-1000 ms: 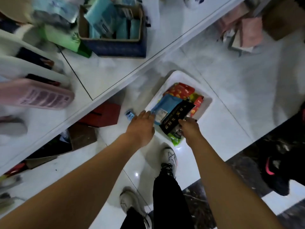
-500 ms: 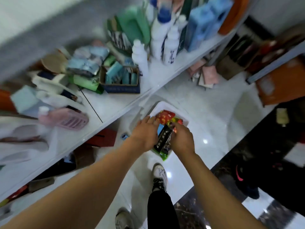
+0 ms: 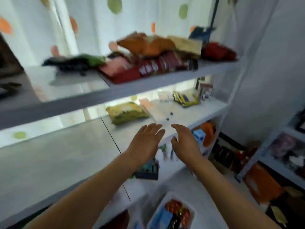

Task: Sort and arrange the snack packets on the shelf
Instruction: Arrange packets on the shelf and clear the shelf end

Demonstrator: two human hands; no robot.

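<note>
My left hand (image 3: 146, 142) and right hand (image 3: 185, 142) hung empty, fingers spread, before the shelf (image 3: 189, 113). A yellow packet (image 3: 127, 113) lay just beyond; more packets sat in the tray (image 3: 192, 212) below.

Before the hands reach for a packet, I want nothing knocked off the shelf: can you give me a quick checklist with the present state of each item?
1. Left hand free, fingers straight: ok.
2. Right hand free, fingers loosely bent, holding nothing: ok.
3. Yellow-green packet lies flat on the middle shelf, ahead of both hands: ok.
4. Small dark bits loose on the shelf near the fingertips: not ok.
5. Upper shelf pile stable: cannot tell, blurred.
6. White tray of packets on the floor below, undisturbed: ok.
</note>
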